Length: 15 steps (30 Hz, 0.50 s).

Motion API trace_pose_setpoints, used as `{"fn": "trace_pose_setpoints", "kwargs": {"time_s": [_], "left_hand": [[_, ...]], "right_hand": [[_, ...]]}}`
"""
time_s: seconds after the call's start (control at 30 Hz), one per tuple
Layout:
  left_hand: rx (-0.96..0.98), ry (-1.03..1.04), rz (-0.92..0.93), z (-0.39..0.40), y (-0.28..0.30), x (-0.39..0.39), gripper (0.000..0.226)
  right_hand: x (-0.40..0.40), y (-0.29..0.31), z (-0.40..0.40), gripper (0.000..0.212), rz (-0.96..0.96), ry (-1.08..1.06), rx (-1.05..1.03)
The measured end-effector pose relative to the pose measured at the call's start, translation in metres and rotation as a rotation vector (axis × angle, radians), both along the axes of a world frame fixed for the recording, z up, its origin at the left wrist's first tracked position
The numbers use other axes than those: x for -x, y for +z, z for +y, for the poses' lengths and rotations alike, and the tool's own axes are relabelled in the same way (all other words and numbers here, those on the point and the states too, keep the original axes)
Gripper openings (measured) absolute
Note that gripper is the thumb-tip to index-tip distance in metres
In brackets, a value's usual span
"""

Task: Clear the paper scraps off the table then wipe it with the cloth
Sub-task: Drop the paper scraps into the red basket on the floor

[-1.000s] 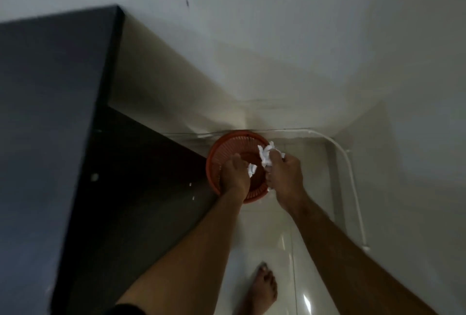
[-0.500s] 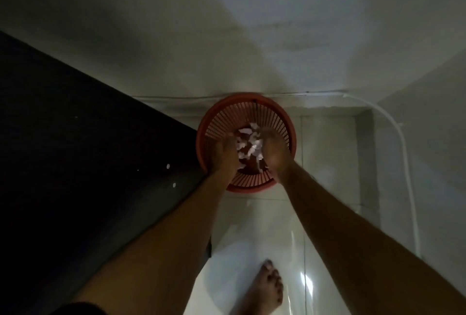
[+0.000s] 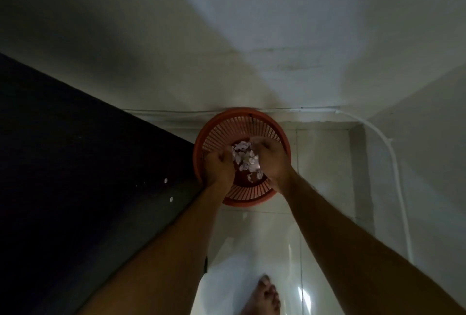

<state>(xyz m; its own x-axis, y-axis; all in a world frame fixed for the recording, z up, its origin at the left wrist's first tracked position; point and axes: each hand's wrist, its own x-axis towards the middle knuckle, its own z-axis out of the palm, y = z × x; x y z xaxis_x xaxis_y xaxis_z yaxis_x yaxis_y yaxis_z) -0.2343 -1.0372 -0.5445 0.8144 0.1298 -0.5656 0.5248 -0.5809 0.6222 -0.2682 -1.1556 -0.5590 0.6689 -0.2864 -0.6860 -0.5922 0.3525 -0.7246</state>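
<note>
Nearest us, a bare foot point(image 3: 264, 297) stands on the glossy pale floor tiles point(image 3: 254, 246), and our two forearms reach forward and down from the bottom of the view. To the left a dark table point(image 3: 75, 176) runs along the floor, its side panel dotted with a few small pale fittings; we read no brand, label or writing anywhere.

Farther out, both hands are over the mouth of a round orange slatted basket point(image 3: 267, 123). Our left hand point(image 3: 218, 167) is curled by the basket's left rim, our right hand point(image 3: 273, 159) by its right side, and the white paper scraps point(image 3: 244, 157) bunch between them, with a few loose pieces lower inside the basket. Whether the fingers are clamped on the scraps or just parting we cannot tell in this dim, blurred view.

The basket stands on the floor close to the far wall point(image 3: 252, 37) and just beside the table's end. A thin white cable point(image 3: 393, 163) curves down near the right wall. Open floor lies to the basket's right and nearer us.
</note>
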Motion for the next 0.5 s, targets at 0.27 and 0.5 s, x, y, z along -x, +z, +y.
{"fn": "trace_pose_setpoints", "kwargs": {"time_s": [0.27, 0.5], "left_hand": [[0.166, 0.037, 0.254, -0.007, 0.009, -0.009, 0.023], [0.203, 0.022, 0.291, -0.007, 0.011, 0.000, 0.023]], "right_hand": [[0.000, -0.006, -0.008, 0.029, 0.047, -0.039, -0.256], [0.017, 0.002, -0.009, 0.012, -0.151, -0.065, -0.159]]}}
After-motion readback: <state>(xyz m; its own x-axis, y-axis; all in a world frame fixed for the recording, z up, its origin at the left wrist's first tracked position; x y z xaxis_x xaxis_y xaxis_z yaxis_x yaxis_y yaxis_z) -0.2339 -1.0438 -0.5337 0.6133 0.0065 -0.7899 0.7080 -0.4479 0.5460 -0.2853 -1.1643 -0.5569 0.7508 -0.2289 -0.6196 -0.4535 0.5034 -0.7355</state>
